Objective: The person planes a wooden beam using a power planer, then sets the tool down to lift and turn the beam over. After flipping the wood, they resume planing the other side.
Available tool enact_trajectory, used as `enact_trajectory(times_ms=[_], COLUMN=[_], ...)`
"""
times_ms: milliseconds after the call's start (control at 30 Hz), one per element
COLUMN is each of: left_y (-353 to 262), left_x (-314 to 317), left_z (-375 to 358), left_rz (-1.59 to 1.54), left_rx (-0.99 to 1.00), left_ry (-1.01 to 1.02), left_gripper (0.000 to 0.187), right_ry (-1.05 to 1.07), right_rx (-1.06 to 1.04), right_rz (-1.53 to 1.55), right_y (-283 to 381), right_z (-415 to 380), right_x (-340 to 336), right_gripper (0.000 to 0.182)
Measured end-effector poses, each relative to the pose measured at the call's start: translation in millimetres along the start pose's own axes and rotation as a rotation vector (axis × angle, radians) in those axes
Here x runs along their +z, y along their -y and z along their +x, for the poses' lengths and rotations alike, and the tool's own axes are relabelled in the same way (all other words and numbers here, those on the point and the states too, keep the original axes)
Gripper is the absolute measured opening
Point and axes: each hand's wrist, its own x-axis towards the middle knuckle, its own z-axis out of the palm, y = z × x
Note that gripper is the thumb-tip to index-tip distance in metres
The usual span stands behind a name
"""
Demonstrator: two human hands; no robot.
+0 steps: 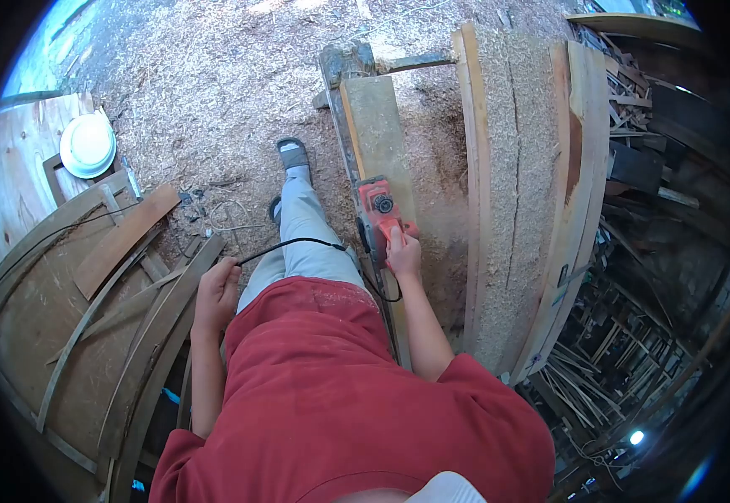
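Observation:
My right hand (403, 253) is wrapped round the rear handle of a red electric hand planer (377, 210). The planer rests on a long wooden plank (373, 117), which runs away from me to the right of my legs. At my left side, my left hand (217, 289) is closed round the planer's black power cord (285, 243). The cord crosses in front of my thighs towards the tool. The planer's sole and blade are hidden from above.
Sawdust-covered boards (512, 168) lie along the right. Curved wooden pieces (151, 352) stand close on my left. A white hard hat (88, 146) sits at the far left. Shavings cover the ground (214, 75), and stacked scrap wood (600, 394) fills the lower right.

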Motion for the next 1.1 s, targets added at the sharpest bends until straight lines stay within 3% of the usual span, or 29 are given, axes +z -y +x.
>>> enact_trajectory(times_ms=[333,400,667,900,1000,1100], left_y=[-13.9,-16.4,-28.5,-41.4,-48.0,-41.1], left_x=[-38.2,-43.5,-64.9,-79.6,-88.8,-93.4], left_z=[70.4,83.8,125.4,129.4,118.0,94.1], left_rz=[-0.018,-0.022,-0.063,-0.12,-0.122,-0.146], left_rx=[-0.062,-0.054,-0.087,-0.112,-0.098,-0.027], left_ry=[-0.014,-0.029,-0.065,-0.179,-0.228,-0.404], left_gripper=[0.021,0.022,0.019,0.019,0.019,0.018], right_ry=[0.064,0.089,0.105,0.049,0.065,0.237], right_rx=[0.014,0.118,0.087,-0.031,-0.116,-0.032], right_rz=[0.03,-0.039,-0.039,-0.076,-0.012,0.196], right_y=[71.9,86.9,156.2,227.8,279.8,383.0], right_z=[47.7,61.4,104.7,187.9,233.2,226.7], right_x=[17.1,19.5,38.9,81.5,101.0,81.4], right_gripper=[0.053,0.054,0.056,0.058,0.059,0.052])
